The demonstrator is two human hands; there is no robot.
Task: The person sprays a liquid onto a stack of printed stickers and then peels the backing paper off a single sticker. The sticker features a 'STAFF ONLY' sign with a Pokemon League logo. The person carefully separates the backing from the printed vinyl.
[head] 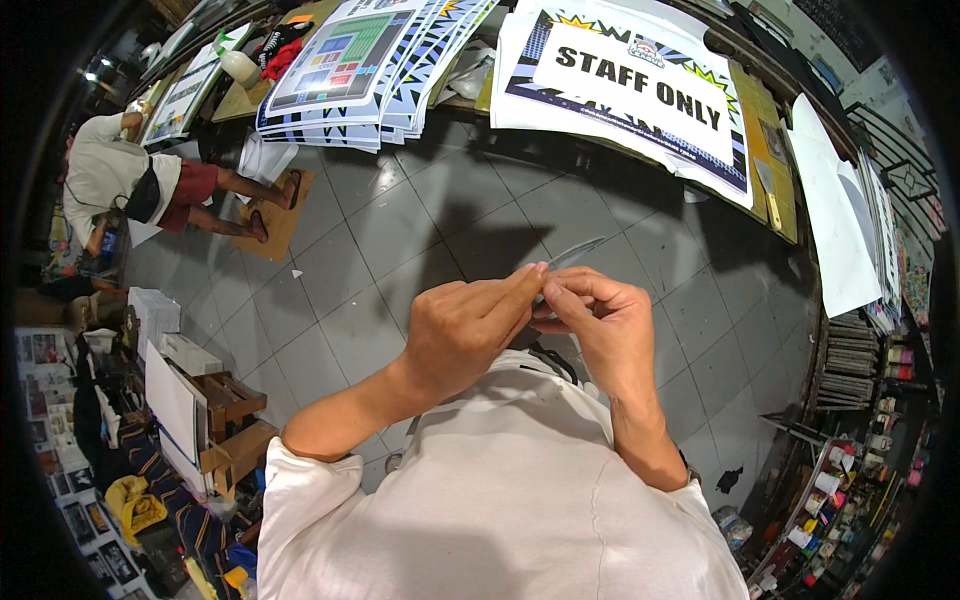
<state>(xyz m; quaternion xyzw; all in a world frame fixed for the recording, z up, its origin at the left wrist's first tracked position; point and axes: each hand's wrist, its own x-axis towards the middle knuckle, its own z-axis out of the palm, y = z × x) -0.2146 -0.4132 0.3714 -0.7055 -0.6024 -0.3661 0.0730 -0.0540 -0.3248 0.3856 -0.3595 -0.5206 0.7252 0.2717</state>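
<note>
In front of my white shirt, the fingertips of both hands meet above the tiled floor. My left hand (476, 322) has its fingers held together and pointing right; its thumb is hidden, so its grip cannot be made out. My right hand (607, 319) is curled, with thumb and forefinger pinched together. From between the fingertips a thin translucent strip (579, 250), perhaps plastic film, sticks out up and to the right. Beyond the hands, a large printed sign (637, 82) with bold lettering lies on the workbench, on top of white sheets.
A stack of printed posters (352, 60) overhangs the bench's front edge. A putty knife (769, 193) lies at the bench's right end, near leaning white boards (832, 210). Another person (142, 176) bends at the left. Paint containers (825, 484) fill a low rack at the lower right.
</note>
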